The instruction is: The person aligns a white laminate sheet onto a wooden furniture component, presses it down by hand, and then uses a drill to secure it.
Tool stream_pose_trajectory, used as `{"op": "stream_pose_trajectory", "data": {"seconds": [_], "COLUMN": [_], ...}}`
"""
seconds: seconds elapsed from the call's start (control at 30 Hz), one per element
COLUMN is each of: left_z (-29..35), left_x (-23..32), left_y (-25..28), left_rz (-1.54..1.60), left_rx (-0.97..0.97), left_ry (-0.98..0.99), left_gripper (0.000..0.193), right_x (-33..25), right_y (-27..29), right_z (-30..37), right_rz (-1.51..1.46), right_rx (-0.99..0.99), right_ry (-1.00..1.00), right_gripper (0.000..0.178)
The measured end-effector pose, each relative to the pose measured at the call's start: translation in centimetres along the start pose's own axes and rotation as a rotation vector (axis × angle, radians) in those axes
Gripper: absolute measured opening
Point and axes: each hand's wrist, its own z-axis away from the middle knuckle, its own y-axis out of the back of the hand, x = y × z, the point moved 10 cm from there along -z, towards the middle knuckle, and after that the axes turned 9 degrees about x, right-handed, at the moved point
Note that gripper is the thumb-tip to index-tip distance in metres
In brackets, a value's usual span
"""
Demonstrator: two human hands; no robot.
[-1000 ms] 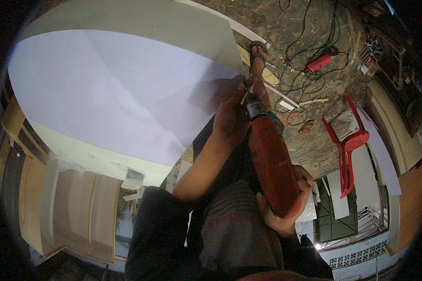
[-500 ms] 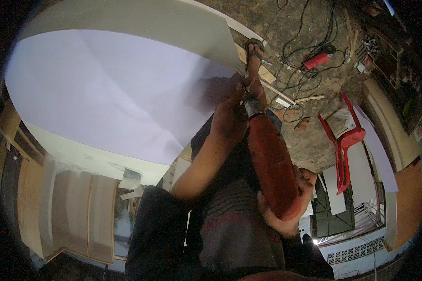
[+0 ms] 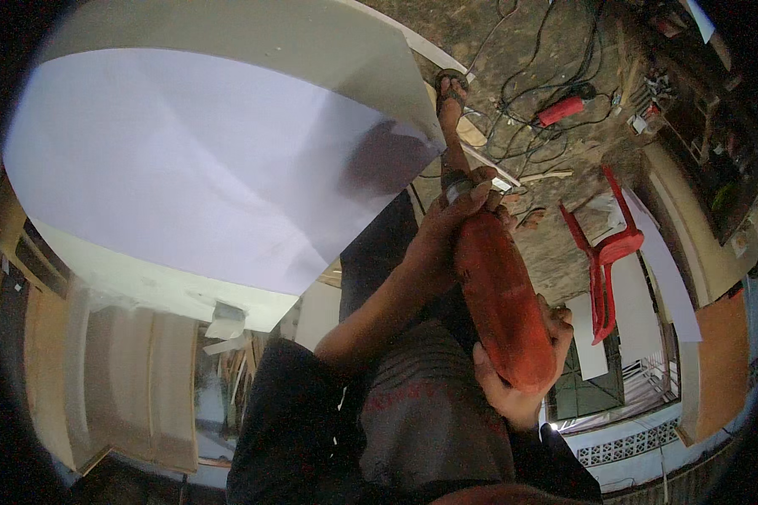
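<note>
A red power drill (image 3: 501, 290) is held in front of my body, its chuck (image 3: 456, 187) pointing away from me. My right hand (image 3: 522, 391) wraps round the rear of the drill at the handle. My left hand (image 3: 442, 223) is closed round the front end by the chuck, thumb and fingertips curled over it. The drill's tip lies apart from the corner of the large white panel (image 3: 177, 168), which fills the left side. Whether a bit sits in the chuck is hard to make out.
A sandalled foot (image 3: 451, 91) stands beyond the panel's corner. On the rough floor lie a red corded tool (image 3: 561, 110), tangled black cables (image 3: 514, 93) and wood scraps (image 3: 547, 177). A red plastic chair (image 3: 619, 246) stands right. Boards (image 3: 716, 362) lean at far right.
The drill's front has drawn back from the panel's corner. My left hand has slid to the right and now covers more of the chuck; my right hand keeps its grip.
</note>
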Motion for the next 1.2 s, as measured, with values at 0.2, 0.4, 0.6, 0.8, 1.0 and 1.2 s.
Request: {"op": "stream_pose_trajectory", "data": {"seconds": [0.2,0.4,0.6,0.8,1.0,1.2], "left_z": [-0.3,-0.5,-1.1,5.3,3.9,0.3], "left_x": [0.0,-0.3,0.6,8.4,6.4,0.3], "left_y": [0.2,0.7,1.1,5.3,3.6,-0.6], "left_rz": [0.046,0.06,0.075,-0.61,-0.791,-0.012], "left_rx": [0.095,0.09,-0.002,0.352,0.156,0.096], "left_ry": [0.017,0.059,-0.075,-0.817,-0.514,-0.146], "left_gripper": [0.031,0.03,0.034,0.035,0.039,0.039], "right_x": [-0.1,-1.3,-3.1,3.7,7.7,5.6], "right_y": [-0.3,-0.7,-0.6,3.6,6.4,2.8], "right_z": [-0.6,-1.4,-1.8,1.5,5.4,4.5], "right_rz": [0.074,0.049,0.222,-0.253,-0.33,-0.216], "right_rx": [-0.04,-0.045,-0.033,0.119,0.343,0.19], "right_ry": [0.024,0.021,0.191,-0.389,-0.199,-0.048], "right_gripper": [0.068,0.068,0.072,0.07,0.07,0.075]}}
